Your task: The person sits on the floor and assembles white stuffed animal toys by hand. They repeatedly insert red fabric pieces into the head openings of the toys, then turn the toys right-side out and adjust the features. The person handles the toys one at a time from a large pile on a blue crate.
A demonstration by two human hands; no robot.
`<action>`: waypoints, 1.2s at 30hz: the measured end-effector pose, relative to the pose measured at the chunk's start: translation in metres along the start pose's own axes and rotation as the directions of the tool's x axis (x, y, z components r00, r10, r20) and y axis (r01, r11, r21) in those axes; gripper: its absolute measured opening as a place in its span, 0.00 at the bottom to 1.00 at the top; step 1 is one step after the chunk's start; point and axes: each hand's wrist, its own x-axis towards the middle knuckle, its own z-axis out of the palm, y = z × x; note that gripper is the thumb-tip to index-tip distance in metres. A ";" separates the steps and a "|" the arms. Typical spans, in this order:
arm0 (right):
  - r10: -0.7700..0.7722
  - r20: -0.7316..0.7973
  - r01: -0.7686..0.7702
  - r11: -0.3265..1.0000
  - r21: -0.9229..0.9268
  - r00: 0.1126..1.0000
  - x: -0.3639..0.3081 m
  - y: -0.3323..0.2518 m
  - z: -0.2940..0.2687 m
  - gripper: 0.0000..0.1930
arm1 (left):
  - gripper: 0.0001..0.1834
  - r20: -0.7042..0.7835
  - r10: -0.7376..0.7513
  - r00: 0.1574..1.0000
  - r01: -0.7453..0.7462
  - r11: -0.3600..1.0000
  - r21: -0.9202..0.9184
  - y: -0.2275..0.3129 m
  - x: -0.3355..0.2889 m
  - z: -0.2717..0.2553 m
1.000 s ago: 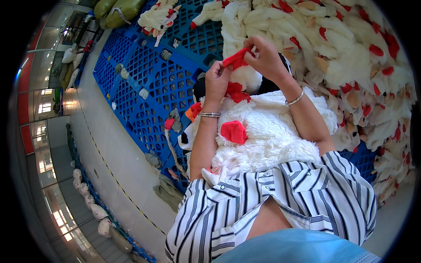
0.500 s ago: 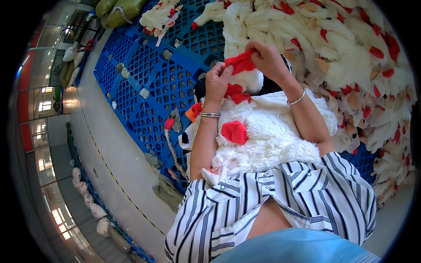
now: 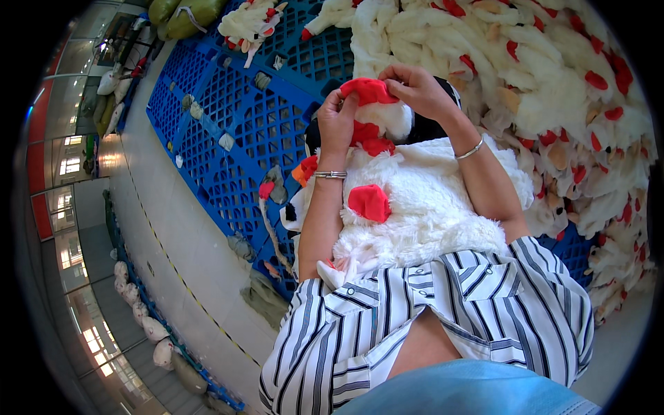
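Across my lap lies a white plush toy skin (image 3: 429, 200), limp and furry, with red fabric parts. My left hand (image 3: 337, 121) pinches the left end of a red fabric piece (image 3: 368, 90) at its far end. The right end of that piece is gripped by my right hand (image 3: 418, 90), so it stretches between them. Below it hang a white furry patch (image 3: 389, 119) and more red fabric (image 3: 373, 138). Another red flap (image 3: 369, 203) sticks up from the fur nearer to me. An orange and red piece (image 3: 306, 170) shows beside my left wrist.
A large heap of similar white and red plush skins (image 3: 443, 48) rises at the far right. Blue plastic pallets (image 3: 228, 117) cover the floor ahead and left, with one plush skin (image 3: 250, 28) on them. Green sacks (image 3: 183, 15) stand far left; white bundles (image 3: 142, 315) line the left wall.
Both hands have shifted slightly left with the red fabric piece. The piece has turned from slanting to nearly level, its upper edge now arched between my fingers.
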 end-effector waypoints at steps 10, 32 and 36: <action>0.059 0.099 -0.043 0.987 -0.156 0.993 -0.004 -0.005 0.010 0.11 | 0.09 -0.041 -0.031 0.999 0.031 1.000 -0.006 0.000 0.000 0.001; -0.049 -0.272 0.004 0.986 -0.166 0.961 0.000 0.008 0.013 0.08 | 0.09 0.187 -0.045 0.981 0.041 0.999 0.024 -0.006 -0.004 0.006; 0.015 -0.199 -0.044 0.989 -0.139 0.980 0.000 0.009 0.019 0.08 | 0.10 0.208 -0.085 0.974 0.085 0.996 0.013 0.006 -0.010 0.015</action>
